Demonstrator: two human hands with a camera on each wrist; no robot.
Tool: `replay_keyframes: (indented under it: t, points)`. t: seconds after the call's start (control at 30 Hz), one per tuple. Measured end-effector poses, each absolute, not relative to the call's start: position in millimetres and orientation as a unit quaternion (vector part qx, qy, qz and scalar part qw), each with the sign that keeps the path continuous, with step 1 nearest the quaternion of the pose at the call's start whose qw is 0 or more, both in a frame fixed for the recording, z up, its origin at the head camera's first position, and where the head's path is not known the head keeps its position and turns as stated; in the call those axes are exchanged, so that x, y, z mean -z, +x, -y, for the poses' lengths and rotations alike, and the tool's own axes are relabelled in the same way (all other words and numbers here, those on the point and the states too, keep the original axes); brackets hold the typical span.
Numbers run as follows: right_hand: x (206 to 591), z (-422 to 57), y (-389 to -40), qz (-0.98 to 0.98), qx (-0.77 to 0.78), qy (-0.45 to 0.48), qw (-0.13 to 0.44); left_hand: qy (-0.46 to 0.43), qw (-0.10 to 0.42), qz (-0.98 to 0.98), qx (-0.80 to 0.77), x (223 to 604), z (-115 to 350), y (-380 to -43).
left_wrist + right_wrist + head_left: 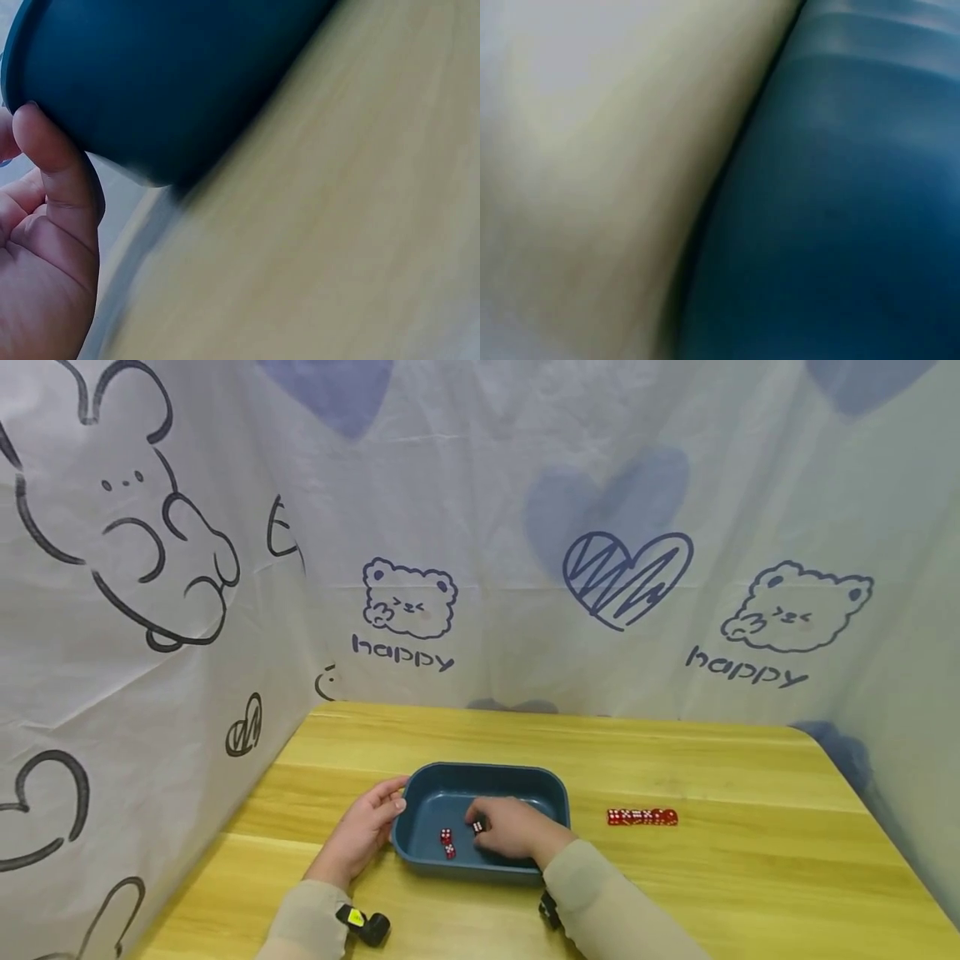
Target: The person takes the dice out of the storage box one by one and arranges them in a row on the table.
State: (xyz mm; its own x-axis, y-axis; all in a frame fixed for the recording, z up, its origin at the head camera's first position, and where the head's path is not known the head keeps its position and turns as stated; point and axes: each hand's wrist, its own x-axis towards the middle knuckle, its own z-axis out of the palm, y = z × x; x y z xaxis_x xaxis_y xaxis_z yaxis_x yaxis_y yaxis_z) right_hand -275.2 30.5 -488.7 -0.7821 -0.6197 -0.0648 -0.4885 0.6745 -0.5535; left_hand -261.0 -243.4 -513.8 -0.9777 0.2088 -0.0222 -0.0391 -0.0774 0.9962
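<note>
A dark blue rectangular plastic tray (480, 870) with rounded corners sits on the wooden table. At its left end my left hand (363, 827) grips the rim; in the left wrist view the thumb (56, 161) lies against the tray's outer wall (165, 82). My right hand (517, 828) reaches inside over the near right side, its fingers curled down and pinching a red die (478, 828). Left of those fingers, two red dice with white pips (447, 843) lie close together on the tray floor. The right wrist view shows only the tray's blurred wall (840, 202) and the table.
On the table right of the tray, several red dice (642, 817) form a straight row. A white printed cloth (480, 527) hangs behind the table and along both sides. A black wrist camera (367, 927) is strapped at the left sleeve.
</note>
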Motion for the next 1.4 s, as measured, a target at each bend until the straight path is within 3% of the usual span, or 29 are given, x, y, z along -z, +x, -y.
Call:
replay_keyframes:
  t: [0.67,1.4]
  points:
    - [486,-28,-263,-0.912,0.233,-0.323,0.097,0.048,0.088,-0.672,-0.733,513,243,-259]
    - [458,-50,-256,-0.880,0.360,-0.310,0.024,0.058,0.095,-0.666,-0.737,517,244,-263]
